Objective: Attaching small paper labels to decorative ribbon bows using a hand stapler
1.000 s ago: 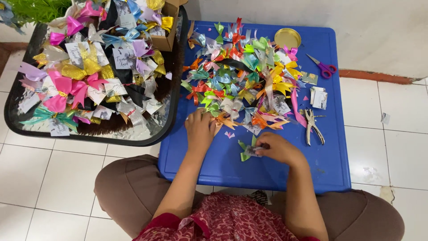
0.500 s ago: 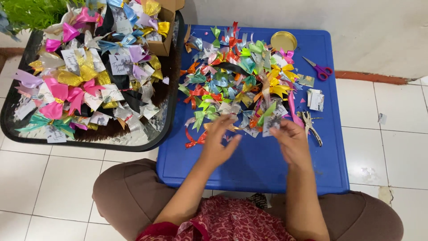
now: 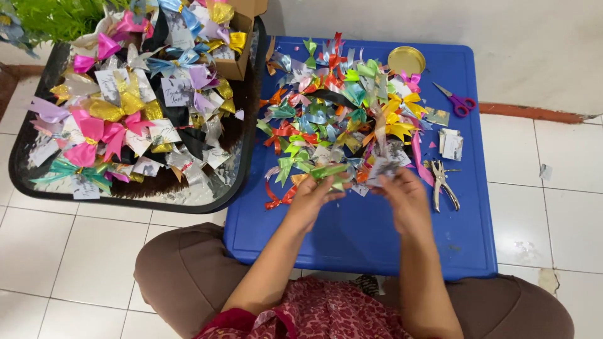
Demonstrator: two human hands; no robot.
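Head view, looking down: a person sits on the tiled floor (image 3: pixel 94 251) with knees tucked under a low blue worktop (image 3: pixel 377 238). Left hand (image 3: pixel 309 199) has its fingers clamped on a green ribbon bow (image 3: pixel 331 172), lifted just above the near edge of a heap of coloured ribbon bows (image 3: pixel 339 113) that covers the far half of the worktop. Right hand (image 3: pixel 405 193) holds a small white paper tag (image 3: pixel 383 169) pinched in its fingers, just beside the green bow; whether tag and bow touch, I cannot tell. A red ribbon piece (image 3: pixel 276 199) lies on the worktop just left of the left hand. Right of the right hand rests a metal hole punch (image 3: pixel 443 183), and beyond it a small stack of paper tags (image 3: pixel 451 143). Scissors with purple handles (image 3: pixel 458 102) lie near the far right corner, and a round gold lid (image 3: pixel 406 60) sits at the far edge. On the floor to the left stands a black tray (image 3: pixel 207 199) piled with finished bows bearing tags (image 3: pixel 119 119), with a cardboard box (image 3: pixel 242 37) at its far side and green foliage (image 3: pixel 56 16) beyond.
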